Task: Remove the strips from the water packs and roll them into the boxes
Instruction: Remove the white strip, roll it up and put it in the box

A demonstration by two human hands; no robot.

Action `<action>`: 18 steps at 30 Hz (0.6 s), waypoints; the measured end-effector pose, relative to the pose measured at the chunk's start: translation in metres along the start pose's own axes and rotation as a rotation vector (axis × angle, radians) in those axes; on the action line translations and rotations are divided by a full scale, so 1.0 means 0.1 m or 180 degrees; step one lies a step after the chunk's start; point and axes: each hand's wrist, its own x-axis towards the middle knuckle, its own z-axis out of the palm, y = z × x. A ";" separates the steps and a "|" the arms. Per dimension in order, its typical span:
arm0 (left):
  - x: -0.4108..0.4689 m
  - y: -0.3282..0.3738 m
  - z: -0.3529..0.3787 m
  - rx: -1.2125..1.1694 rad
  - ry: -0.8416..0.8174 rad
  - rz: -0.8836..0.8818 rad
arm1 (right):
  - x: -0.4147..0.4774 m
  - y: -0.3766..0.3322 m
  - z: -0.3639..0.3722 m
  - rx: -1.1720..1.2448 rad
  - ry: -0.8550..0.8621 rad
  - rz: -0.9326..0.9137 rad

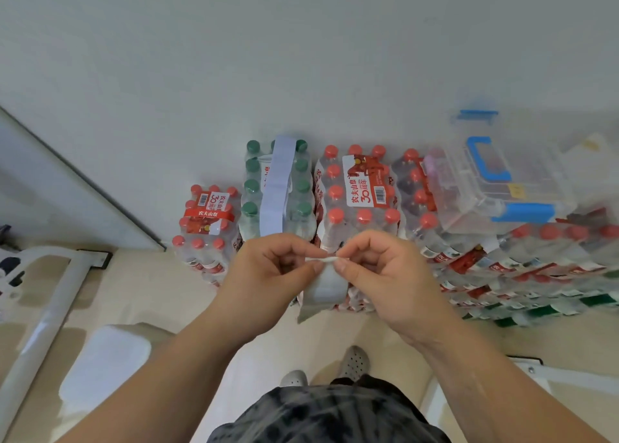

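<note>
Head view, looking down past my shoes (pixel 354 363): my left hand (pixel 274 268) and right hand (pixel 378 271) meet just in front of the water packs. Thumb and forefinger of each pinch the top end of a pale strip (pixel 326 290), the other fingers curled in. The rest of the strip hangs loose below my fingers, free of any pack.

I judge this is the start of rolling: the end looks folded over, with no coil built yet. Next I must turn that end over on itself, tight and even-edged, feeding the tail up.

Beyond my hands the packs stand on the floor against the wall. The green-capped pack (pixel 254 188) has a second strip (pixel 277 188) across its top, not yet removed. Beside it is a red-capped pack (pixel 361 214). Farther right a clear box (pixel 485 188) with blue latches lies on top of the packs; whether it is open I cannot tell.
</note>
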 end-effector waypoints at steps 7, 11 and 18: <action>-0.24 -0.11 -0.17 -0.0129 -0.0154 -0.0076 | -0.26 0.07 0.25 -0.0074 0.0136 -0.0042; -0.33 -0.16 -0.19 -0.0202 -0.0184 -0.0199 | -0.35 0.08 0.34 -0.0169 0.0294 0.0034; -0.38 -0.13 -0.20 -0.0112 -0.0030 0.0065 | -0.44 0.06 0.46 -0.0154 0.0361 -0.0163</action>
